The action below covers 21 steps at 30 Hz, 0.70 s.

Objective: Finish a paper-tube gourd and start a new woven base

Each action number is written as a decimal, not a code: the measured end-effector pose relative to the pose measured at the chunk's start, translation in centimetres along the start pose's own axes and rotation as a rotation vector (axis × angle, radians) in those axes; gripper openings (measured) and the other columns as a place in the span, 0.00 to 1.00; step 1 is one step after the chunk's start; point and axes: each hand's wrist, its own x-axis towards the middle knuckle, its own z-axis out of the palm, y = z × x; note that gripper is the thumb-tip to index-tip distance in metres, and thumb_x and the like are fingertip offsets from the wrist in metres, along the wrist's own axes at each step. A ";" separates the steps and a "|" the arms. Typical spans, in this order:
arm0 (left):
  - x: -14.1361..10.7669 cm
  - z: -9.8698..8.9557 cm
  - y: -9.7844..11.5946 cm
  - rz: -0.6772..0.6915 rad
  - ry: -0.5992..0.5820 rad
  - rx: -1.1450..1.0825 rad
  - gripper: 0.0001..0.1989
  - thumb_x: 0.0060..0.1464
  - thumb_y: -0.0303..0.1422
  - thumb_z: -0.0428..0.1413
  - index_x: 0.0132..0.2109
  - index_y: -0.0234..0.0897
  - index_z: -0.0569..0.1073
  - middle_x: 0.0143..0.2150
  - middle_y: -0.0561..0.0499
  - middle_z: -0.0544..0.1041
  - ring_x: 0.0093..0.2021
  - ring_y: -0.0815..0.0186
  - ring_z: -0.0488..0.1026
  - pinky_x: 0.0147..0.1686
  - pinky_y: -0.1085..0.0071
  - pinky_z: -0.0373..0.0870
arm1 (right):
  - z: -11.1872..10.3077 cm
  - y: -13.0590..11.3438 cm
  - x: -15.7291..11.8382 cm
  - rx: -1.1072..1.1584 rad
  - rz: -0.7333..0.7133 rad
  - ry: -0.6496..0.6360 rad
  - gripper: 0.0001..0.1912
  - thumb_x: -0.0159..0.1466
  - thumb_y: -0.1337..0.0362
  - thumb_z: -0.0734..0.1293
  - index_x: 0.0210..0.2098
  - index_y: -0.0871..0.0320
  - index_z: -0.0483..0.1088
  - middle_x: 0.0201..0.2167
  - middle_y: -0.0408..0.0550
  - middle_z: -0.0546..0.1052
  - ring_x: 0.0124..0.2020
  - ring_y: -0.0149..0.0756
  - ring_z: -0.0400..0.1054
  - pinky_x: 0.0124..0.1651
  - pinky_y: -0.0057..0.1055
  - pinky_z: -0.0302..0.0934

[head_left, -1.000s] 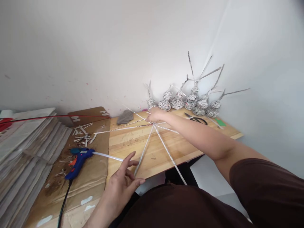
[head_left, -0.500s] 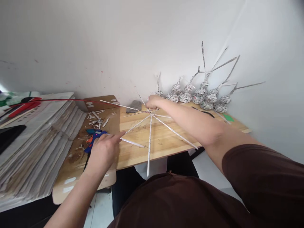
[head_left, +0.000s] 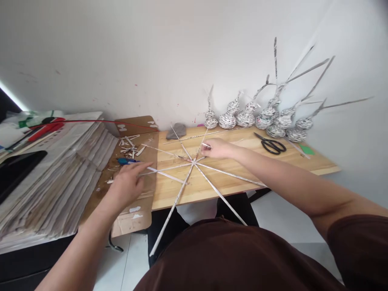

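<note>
Several thin rolled-paper sticks spread like spokes from a joined centre (head_left: 194, 162) on the wooden board. Just behind that centre, my right hand (head_left: 217, 148) is closed in a pinch on a paper stick (head_left: 206, 145); its far part is hidden by the fingers. My left hand (head_left: 129, 182) hovers at the left with fingers stretched out and thumb apart, holding nothing. Beneath it a blue glue gun (head_left: 123, 161) lies mostly covered. A flat white paper strip (head_left: 171, 177) runs from near my left fingertips onto the board.
Black scissors (head_left: 269, 144) and a green piece (head_left: 307, 150) lie on the wooden board (head_left: 178, 198). Several woven-paper gourds (head_left: 227, 120) stand along the wall. A grey stone (head_left: 176, 131), paper scraps (head_left: 133, 147) and a newspaper stack (head_left: 75, 173) are farther left.
The spoked sticks have turned clockwise, the front one swinging to the left. My right hand has come nearer and slightly right. My left hand has shifted left, its fingers spreading from a pointing pose.
</note>
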 end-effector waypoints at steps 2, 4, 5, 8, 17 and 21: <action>0.9 0.4 1.5 -0.012 -0.022 -0.141 0.24 0.53 0.30 0.48 0.56 0.39 0.74 0.53 0.47 0.78 0.52 0.57 0.74 0.55 0.62 0.68 | 1.2 0.8 -1.0 0.005 -0.043 -0.016 0.15 0.60 0.54 0.70 0.39 0.58 0.75 0.38 0.48 0.81 0.36 0.36 0.73 0.33 0.25 0.57; 2.1 0.8 2.9 0.002 -0.074 -0.169 0.23 0.52 0.30 0.48 0.53 0.40 0.77 0.51 0.48 0.79 0.52 0.57 0.74 0.56 0.62 0.67 | 2.3 1.3 -1.6 -0.016 -0.108 -0.002 0.16 0.57 0.54 0.72 0.39 0.58 0.74 0.37 0.49 0.80 0.35 0.37 0.73 0.33 0.26 0.57; 2.8 1.1 3.7 -0.005 -0.088 -0.188 0.21 0.53 0.30 0.48 0.51 0.39 0.78 0.50 0.47 0.80 0.51 0.57 0.75 0.55 0.63 0.67 | 2.8 1.3 -1.8 -0.025 -0.141 0.013 0.15 0.57 0.56 0.72 0.40 0.59 0.75 0.37 0.49 0.81 0.35 0.37 0.73 0.34 0.27 0.57; 5.6 1.9 5.8 -0.101 -0.107 -0.278 0.18 0.56 0.35 0.49 0.47 0.39 0.80 0.47 0.48 0.81 0.47 0.59 0.77 0.50 0.67 0.70 | 3.6 1.3 -1.7 -0.030 -0.203 0.048 0.09 0.59 0.64 0.69 0.39 0.59 0.75 0.37 0.50 0.81 0.36 0.38 0.73 0.36 0.27 0.57; 13.1 6.3 10.0 -0.340 -0.255 -0.132 0.16 0.53 0.42 0.55 0.29 0.36 0.81 0.28 0.41 0.80 0.36 0.56 0.77 0.39 0.68 0.69 | 2.8 1.2 -1.4 0.059 -0.247 0.053 0.13 0.67 0.69 0.60 0.45 0.57 0.76 0.44 0.50 0.81 0.45 0.39 0.73 0.44 0.29 0.59; 13.2 7.5 10.3 -0.399 -0.241 -0.162 0.13 0.48 0.42 0.57 0.27 0.38 0.80 0.28 0.42 0.80 0.35 0.56 0.77 0.37 0.68 0.68 | 2.8 1.7 -1.3 0.169 -0.195 0.066 0.13 0.66 0.66 0.63 0.48 0.56 0.75 0.46 0.49 0.80 0.46 0.40 0.73 0.46 0.30 0.60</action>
